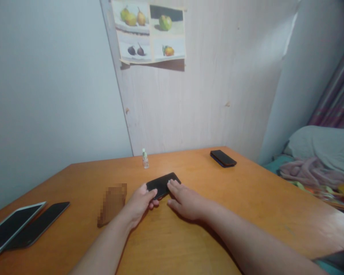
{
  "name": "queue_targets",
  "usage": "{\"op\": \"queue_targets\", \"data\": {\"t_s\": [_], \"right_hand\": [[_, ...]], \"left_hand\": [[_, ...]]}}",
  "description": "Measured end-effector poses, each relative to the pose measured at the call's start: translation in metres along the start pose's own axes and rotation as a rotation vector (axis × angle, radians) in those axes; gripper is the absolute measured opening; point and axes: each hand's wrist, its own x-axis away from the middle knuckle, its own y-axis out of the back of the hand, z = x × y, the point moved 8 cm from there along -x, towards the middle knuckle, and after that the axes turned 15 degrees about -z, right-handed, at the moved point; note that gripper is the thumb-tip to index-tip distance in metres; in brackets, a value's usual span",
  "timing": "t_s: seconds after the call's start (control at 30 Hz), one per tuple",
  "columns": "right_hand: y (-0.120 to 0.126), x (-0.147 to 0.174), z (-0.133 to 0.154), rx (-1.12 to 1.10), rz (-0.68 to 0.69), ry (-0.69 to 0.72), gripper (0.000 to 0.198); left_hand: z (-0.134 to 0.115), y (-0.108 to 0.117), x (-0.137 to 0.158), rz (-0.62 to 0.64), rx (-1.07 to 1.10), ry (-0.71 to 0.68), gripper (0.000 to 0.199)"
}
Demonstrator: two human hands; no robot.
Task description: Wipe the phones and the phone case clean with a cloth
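A black smartphone (163,186) is tilted in front of me, just above the wooden table. My left hand (140,204) grips its left end, with the thumb on the dark face and the other fingers curled underneath. My right hand (186,198) lies over the phone's right part, fingers stretched out and the fingertips on the screen. Whether anything small sits under those fingertips I cannot make out. Beside my left wrist is a brown, pixelated item (113,204) whose kind is hidden.
Behind the phone stands a small clear bottle (145,162) on the wooden table (189,244). Another dark phone (223,158) rests at the back right. At the left lie a white-framed tablet (15,225) and a dark flat device (41,225), partly overlapping. Bedding (323,145) is beyond the right edge.
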Motion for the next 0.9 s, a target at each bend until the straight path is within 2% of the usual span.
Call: {"op": "queue_targets", "data": {"t_s": [0.1, 0.33, 0.53, 0.67, 0.8, 0.9], "right_hand": [[-0.004, 0.001, 0.011, -0.051, 0.011, 0.096, 0.068], [0.007, -0.014, -0.034, 0.056, -0.153, -0.132, 0.061], [0.011, -0.017, -0.032, 0.048, -0.249, -0.096, 0.046], [0.023, -0.019, -0.045, 0.002, -0.322, -0.163, 0.037], [0.035, -0.022, -0.072, -0.113, -0.451, -0.278, 0.029], [0.038, -0.02, -0.097, -0.392, -0.592, -0.45, 0.016]], "left_hand": [[-0.002, -0.002, 0.001, 0.015, -0.007, -0.023, 0.041], [-0.006, -0.005, 0.005, 0.017, -0.083, -0.059, 0.04], [-0.009, -0.01, 0.01, -0.005, -0.078, -0.111, 0.035], [-0.007, -0.015, 0.01, 0.009, -0.045, -0.166, 0.03], [-0.007, -0.014, 0.007, -0.006, -0.121, -0.285, 0.017], [-0.013, -0.009, 0.007, -0.044, -0.225, -0.379, 0.012]]}}
